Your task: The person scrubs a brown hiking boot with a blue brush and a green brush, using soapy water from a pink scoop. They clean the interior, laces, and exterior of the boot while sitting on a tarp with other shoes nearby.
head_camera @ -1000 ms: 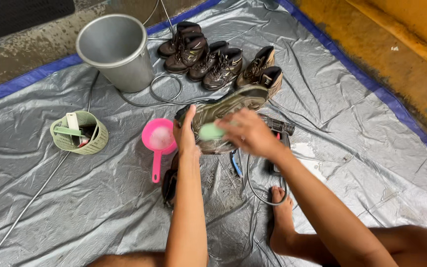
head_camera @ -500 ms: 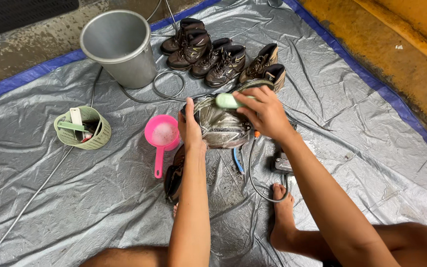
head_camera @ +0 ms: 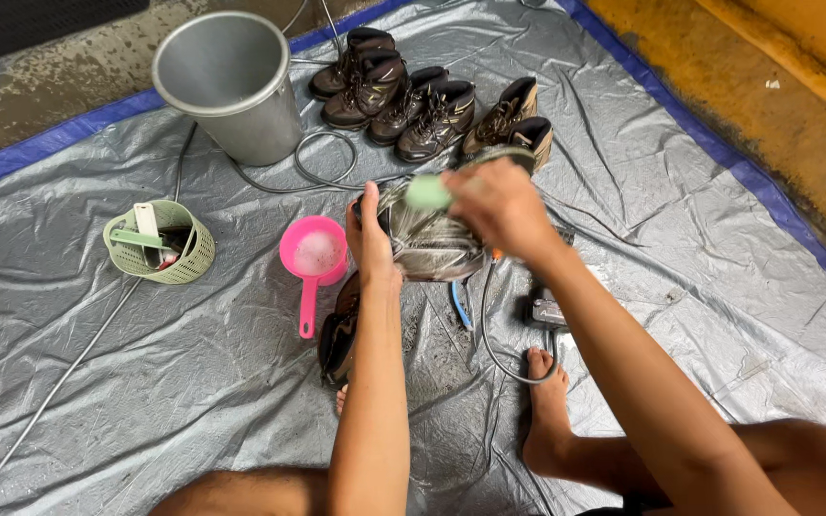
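**Scrubbing a wet boot over the tarpaulin**

At the far left, a pale green plastic basket (head_camera: 160,256), perforated and round, holds small tools. Beside it stands a tall, dull metal bucket (head_camera: 231,86), and nearer the person lies a pink plastic scoop (head_camera: 313,253) with foamy water in its bowl.

The left hand (head_camera: 372,239) is wrapped firmly around the side of a wet, muddy boot (head_camera: 429,244), holding it up just above the crinkled grey tarpaulin (head_camera: 97,382). The right hand (head_camera: 499,205) is closed around a light green brush (head_camera: 428,192), pressed onto the boot's top. Judging by this, the scrubbing goes best with short strokes, the left hand bracing firmly against the brush's push, since the slick, glossy upper could slip.

Below the boot a second dark shoe (head_camera: 339,334) lies on the sheet. To the right, a thin hose (head_camera: 504,334) curls past a bare foot (head_camera: 547,411). Behind, a row of brown lace-up boots (head_camera: 423,110) stands near the blue-edged border.
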